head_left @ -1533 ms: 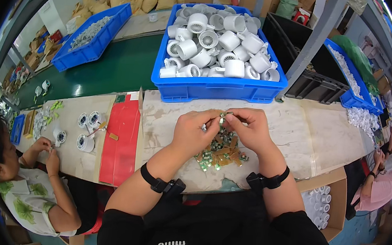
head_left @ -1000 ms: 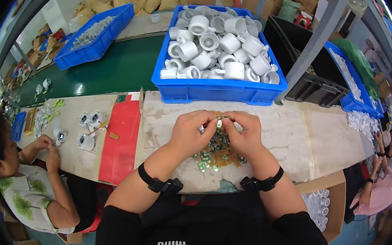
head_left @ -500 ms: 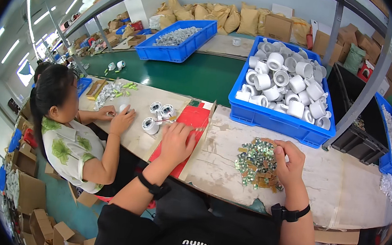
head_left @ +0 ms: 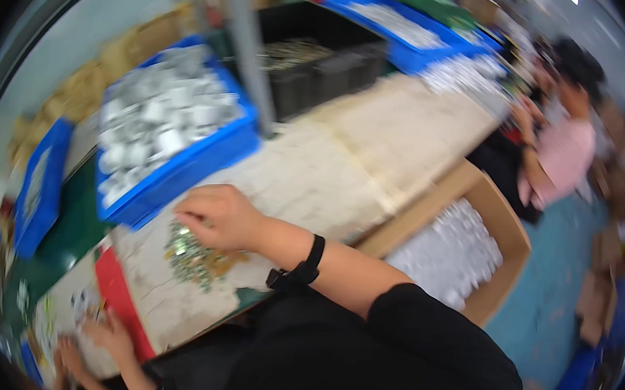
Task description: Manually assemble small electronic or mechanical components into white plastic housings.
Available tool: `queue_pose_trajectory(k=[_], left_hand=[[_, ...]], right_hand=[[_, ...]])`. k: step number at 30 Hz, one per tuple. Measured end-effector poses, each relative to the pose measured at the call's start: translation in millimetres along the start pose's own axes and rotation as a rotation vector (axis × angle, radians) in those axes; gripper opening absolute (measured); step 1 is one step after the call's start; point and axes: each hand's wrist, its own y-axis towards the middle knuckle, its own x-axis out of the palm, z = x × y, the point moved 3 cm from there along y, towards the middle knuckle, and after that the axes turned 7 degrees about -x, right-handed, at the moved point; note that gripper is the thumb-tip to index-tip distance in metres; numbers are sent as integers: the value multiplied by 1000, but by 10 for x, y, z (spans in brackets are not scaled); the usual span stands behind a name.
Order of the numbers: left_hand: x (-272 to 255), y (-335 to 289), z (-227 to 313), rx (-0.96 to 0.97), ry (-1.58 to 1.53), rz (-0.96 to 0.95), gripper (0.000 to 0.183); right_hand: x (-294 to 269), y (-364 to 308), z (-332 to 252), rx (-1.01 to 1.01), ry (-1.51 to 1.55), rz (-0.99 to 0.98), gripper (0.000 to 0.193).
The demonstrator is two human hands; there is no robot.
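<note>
My right hand (head_left: 219,216) is over a pile of small green circuit boards (head_left: 189,262) with brown pieces mixed in. Its fingers are curled together and pointing down at the pile's far side; anything between them is hidden. At the lower left, my left hand (head_left: 114,337) lies beside the red strip (head_left: 122,293) on the table. Its fingers look stretched out and apart, though smeared, and I see nothing in them. A few small white round parts (head_left: 84,301) sit just beyond its fingertips.
Beyond the pile stands a blue crate (head_left: 178,186) of white cup-shaped housings, with a black bin (head_left: 323,79) beside it. A cardboard box (head_left: 512,271) of white parts is by the table's near edge. One co-worker's hand (head_left: 72,358) is close to my left hand; another person (head_left: 557,155) sits far right.
My view has swung strongly to the right and blurred, bringing the cardboard box and the person in pink into sight. The right hand stays at the pile, the left near the red strip.
</note>
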Motion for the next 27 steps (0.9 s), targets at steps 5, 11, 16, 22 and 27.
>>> queue_pose_trajectory(k=[5, 11, 16, 22, 27], left_hand=[[-374, -254, 10, 380, -164, 465, 69], [-699, -291, 447, 397, -243, 302, 48], [-778, -349, 595, 482, -296, 253, 37], [-618, -431, 474, 429, -444, 155, 29], [-727, -546, 374, 244, -481, 11, 14]], right_hand=[[-1602, -709, -575, -139, -543, 325, 16], [-4141, -3526, -464, 699, -1299, 687, 15], [-4351, -4828, -296, 1690, -1185, 145, 93], [-4325, -4476, 612, 1391, -1160, -378, 90], [-4189, -4369, 898, 1161, -1178, -580, 83]])
